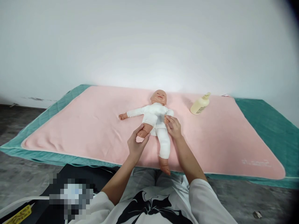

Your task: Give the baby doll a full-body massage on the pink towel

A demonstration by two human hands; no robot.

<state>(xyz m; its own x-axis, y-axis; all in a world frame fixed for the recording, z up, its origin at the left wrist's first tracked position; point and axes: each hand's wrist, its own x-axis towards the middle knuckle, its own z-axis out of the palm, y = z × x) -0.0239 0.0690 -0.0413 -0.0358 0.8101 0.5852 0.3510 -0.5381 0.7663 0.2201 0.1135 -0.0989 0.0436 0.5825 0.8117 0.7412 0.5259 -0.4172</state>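
A baby doll (157, 109) with a white cloth body lies on its back on a pink mat (98, 118), head toward the wall. My left hand (137, 141) is closed round the doll's lower leg, which is bent up toward its belly. With my right hand (173, 127) I pinch the doll's small hand, its arm bent in over the body. The doll's other leg lies straight toward me, its foot near the mat's front edge. Its other arm stretches out to the left.
A pale yellow pump bottle (200, 105) leans on the mat to the right of the doll. Under the mat is a green padded cover (268, 121). A white wall (149, 46) rises behind. At the lower left sits a dark surface (77, 174) with a blurred-out item.
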